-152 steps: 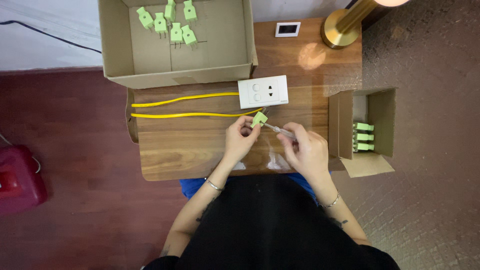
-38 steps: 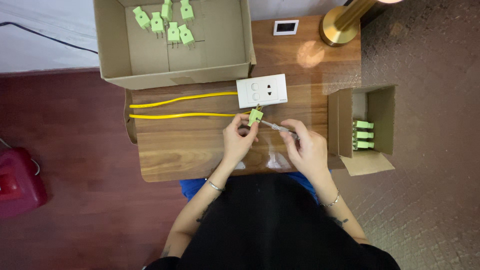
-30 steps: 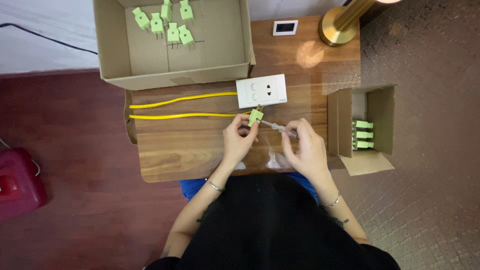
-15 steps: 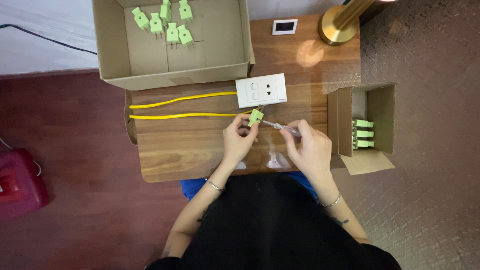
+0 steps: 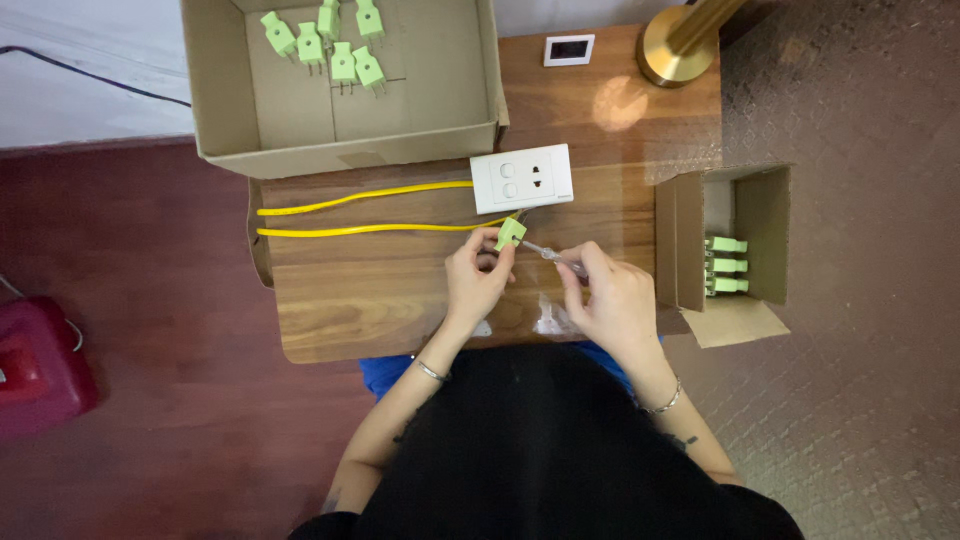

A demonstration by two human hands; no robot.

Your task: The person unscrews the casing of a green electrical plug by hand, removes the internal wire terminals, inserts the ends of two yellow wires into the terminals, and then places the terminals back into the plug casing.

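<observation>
My left hand (image 5: 477, 282) grips a small light-green plug (image 5: 510, 233) at the end of a yellow cable (image 5: 365, 229), just below a white wall socket plate (image 5: 521, 178). My right hand (image 5: 610, 297) holds a thin screwdriver (image 5: 548, 252) whose tip points at the plug. Both hands hover over the middle of a wooden table (image 5: 380, 290). A second yellow cable (image 5: 360, 197) runs from the left to the socket plate.
A large open cardboard box (image 5: 225, 150) at the back holds several green plugs (image 5: 330, 45). A small cardboard box (image 5: 765, 235) on the right holds three more. A brass lamp base (image 5: 675, 55) and a small white device (image 5: 568, 49) sit at the back. A red object (image 5: 35, 365) lies on the floor at the left.
Almost nothing differs. The hands stay at the plug with the screwdriver, shifting only slightly.
</observation>
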